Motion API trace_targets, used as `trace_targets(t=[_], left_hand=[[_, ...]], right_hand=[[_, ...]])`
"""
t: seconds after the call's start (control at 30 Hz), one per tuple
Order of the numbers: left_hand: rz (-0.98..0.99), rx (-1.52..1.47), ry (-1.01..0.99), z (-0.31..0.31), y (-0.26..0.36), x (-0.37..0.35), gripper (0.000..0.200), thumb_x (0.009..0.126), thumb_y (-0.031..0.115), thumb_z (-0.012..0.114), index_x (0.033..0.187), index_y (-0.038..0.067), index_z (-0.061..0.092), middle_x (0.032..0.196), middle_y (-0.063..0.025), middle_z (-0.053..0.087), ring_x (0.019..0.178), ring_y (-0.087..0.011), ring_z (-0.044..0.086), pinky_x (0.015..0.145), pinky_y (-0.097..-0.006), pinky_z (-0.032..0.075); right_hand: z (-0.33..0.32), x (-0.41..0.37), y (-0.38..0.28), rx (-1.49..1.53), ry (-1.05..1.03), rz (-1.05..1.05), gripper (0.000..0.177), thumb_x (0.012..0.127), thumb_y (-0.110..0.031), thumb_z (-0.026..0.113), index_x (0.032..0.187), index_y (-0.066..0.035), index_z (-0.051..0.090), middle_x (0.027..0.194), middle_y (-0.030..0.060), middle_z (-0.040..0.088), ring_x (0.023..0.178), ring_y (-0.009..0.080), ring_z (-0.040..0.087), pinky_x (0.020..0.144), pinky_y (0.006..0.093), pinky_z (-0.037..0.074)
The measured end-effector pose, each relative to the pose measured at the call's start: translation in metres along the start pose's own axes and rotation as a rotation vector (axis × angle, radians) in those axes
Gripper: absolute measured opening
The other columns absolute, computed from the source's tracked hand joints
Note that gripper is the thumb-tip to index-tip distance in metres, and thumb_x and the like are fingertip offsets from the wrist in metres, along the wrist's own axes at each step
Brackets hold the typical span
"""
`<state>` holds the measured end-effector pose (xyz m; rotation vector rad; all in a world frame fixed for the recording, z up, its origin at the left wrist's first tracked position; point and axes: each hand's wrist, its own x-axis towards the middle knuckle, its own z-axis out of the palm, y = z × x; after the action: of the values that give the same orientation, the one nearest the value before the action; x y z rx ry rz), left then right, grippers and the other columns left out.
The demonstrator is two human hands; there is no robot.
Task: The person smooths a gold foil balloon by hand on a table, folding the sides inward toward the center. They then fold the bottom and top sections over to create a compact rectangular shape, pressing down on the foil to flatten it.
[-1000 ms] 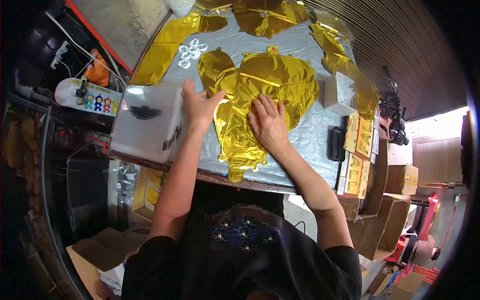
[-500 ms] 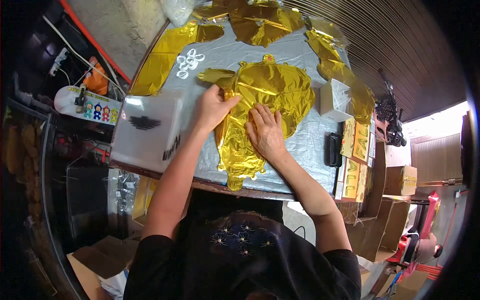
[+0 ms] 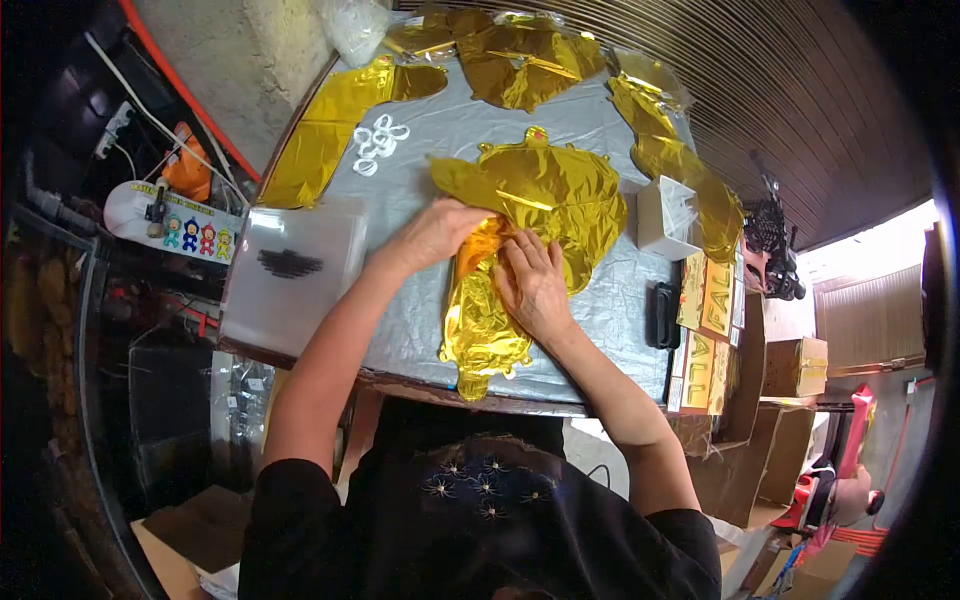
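A shiny gold foil balloon [image 3: 582, 215], flat and creased, lies in the middle of the silver-covered table [image 3: 405, 310]. My left hand [image 3: 440, 234] is closed on the left part of the balloon and bends it over toward the right, so a flap stands up above the fingers. The foil glows orange beside those fingertips. With fingers stretched out, my right hand [image 3: 537, 285] presses down on the balloon's middle. Below my hands, the crinkled lower part of the foil reaches the table's near edge.
More gold foil balloons [image 3: 325, 140] lie along the table's left, back and right sides. White ribbon loops [image 3: 378, 140], a clear plastic bag stack [image 3: 290, 285], a white box [image 3: 664, 225], a black case [image 3: 662, 315] and printed yellow packs [image 3: 708, 335] surround the work. Cardboard boxes [image 3: 765, 460] stand at right.
My left hand has moved right, lifting the balloon's left part and bending it over toward the middle. The right hand has stayed nearly in place on the foil.
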<state>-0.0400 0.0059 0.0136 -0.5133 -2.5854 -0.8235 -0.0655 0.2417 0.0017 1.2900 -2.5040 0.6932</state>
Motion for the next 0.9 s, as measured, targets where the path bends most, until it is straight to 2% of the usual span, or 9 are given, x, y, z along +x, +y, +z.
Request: trace_targets(t=[0.03, 0.13, 0.17, 0.23, 0.37, 0.47, 0.7, 0.8, 0.9], left_hand=[[0.022, -0.024, 0.007, 0.004, 0.002, 0.003, 0.032, 0.095, 0.005, 0.06, 0.124, 0.007, 0.073, 0.119, -0.0151, 0.073, 0.114, -0.0341, 0.068, 0.098, -0.0438, 0.053], [0.037, 0.252, 0.008, 0.012, 0.007, 0.006, 0.033, 0.098, 0.011, 0.06, 0.129, 0.011, 0.071, 0.129, -0.0094, 0.071, 0.127, -0.029, 0.061, 0.109, -0.0481, 0.043], [0.038, 0.252, 0.01, 0.013, 0.008, 0.006, 0.033, 0.098, 0.011, 0.06, 0.129, 0.011, 0.071, 0.129, -0.0094, 0.071, 0.127, -0.029, 0.061, 0.109, -0.0481, 0.043], [-0.17, 0.096, -0.149, 0.015, 0.009, 0.006, 0.033, 0.104, 0.018, 0.058, 0.134, 0.014, 0.07, 0.14, -0.0056, 0.067, 0.137, -0.0253, 0.053, 0.114, -0.0494, 0.031], [-0.085, 0.16, -0.061, 0.025, 0.005, 0.004, 0.035, 0.104, 0.021, 0.059, 0.137, 0.013, 0.069, 0.147, -0.0037, 0.063, 0.143, -0.0253, 0.048, 0.115, -0.0479, 0.03], [-0.06, 0.199, -0.083, 0.029, 0.0, 0.003, 0.037, 0.105, 0.023, 0.059, 0.14, 0.013, 0.067, 0.152, -0.0023, 0.059, 0.145, -0.025, 0.046, 0.116, -0.0492, 0.029], [-0.055, 0.207, -0.129, 0.03, 0.0, 0.0, 0.04, 0.107, 0.028, 0.057, 0.145, 0.015, 0.064, 0.158, -0.0002, 0.054, 0.152, -0.0229, 0.04, 0.12, -0.0525, 0.024], [-0.053, 0.212, -0.147, 0.032, -0.003, 0.0, 0.042, 0.107, 0.029, 0.057, 0.147, 0.016, 0.062, 0.159, 0.0004, 0.053, 0.152, -0.0223, 0.039, 0.121, -0.0526, 0.023], [-0.065, 0.204, -0.152, 0.031, -0.003, 0.0, 0.043, 0.107, 0.03, 0.058, 0.148, 0.016, 0.061, 0.16, 0.0006, 0.053, 0.152, -0.022, 0.039, 0.121, -0.0527, 0.023]], right_hand=[[0.002, -0.001, 0.001, -0.014, 0.0, -0.003, 0.045, 0.096, -0.02, 0.068, 0.134, 0.004, 0.061, 0.145, 0.024, 0.059, 0.14, 0.0401, 0.052, 0.115, 0.061, 0.036], [0.005, -0.003, 0.003, -0.032, -0.003, 0.0, 0.046, 0.096, -0.019, 0.069, 0.134, 0.004, 0.061, 0.144, 0.0246, 0.059, 0.139, 0.0402, 0.052, 0.115, 0.0612, 0.036], [0.005, -0.003, 0.003, -0.032, -0.008, 0.006, 0.046, 0.096, -0.019, 0.069, 0.135, 0.004, 0.061, 0.144, 0.0249, 0.059, 0.14, 0.0403, 0.052, 0.115, 0.0613, 0.036], [0.005, -0.002, 0.003, -0.026, -0.011, 0.003, 0.046, 0.096, -0.022, 0.068, 0.134, 0.005, 0.062, 0.144, 0.0257, 0.059, 0.14, 0.0407, 0.052, 0.116, 0.0626, 0.035], [0.003, -0.001, 0.003, -0.025, -0.02, -0.009, 0.047, 0.097, -0.024, 0.068, 0.133, 0.005, 0.062, 0.145, 0.0261, 0.058, 0.14, 0.0413, 0.052, 0.117, 0.0633, 0.033], [0.001, 0.0, 0.0, -0.02, -0.01, -0.003, 0.048, 0.094, -0.018, 0.07, 0.136, 0.004, 0.061, 0.144, 0.0253, 0.06, 0.138, 0.0416, 0.054, 0.116, 0.061, 0.036], [0.003, -0.003, 0.004, 0.021, -0.009, 0.013, 0.046, 0.096, -0.021, 0.069, 0.133, 0.005, 0.061, 0.146, 0.0253, 0.058, 0.14, 0.041, 0.052, 0.117, 0.0632, 0.033], [-0.006, 0.002, 0.001, 0.067, 0.041, 0.015, 0.048, 0.093, -0.015, 0.071, 0.135, 0.004, 0.059, 0.146, 0.0236, 0.058, 0.139, 0.0403, 0.054, 0.118, 0.0596, 0.033], [-0.018, 0.011, -0.005, -0.116, 0.109, -0.033, 0.044, 0.093, -0.014, 0.07, 0.134, 0.0, 0.059, 0.148, 0.0203, 0.058, 0.14, 0.0383, 0.054, 0.121, 0.0612, 0.028]])
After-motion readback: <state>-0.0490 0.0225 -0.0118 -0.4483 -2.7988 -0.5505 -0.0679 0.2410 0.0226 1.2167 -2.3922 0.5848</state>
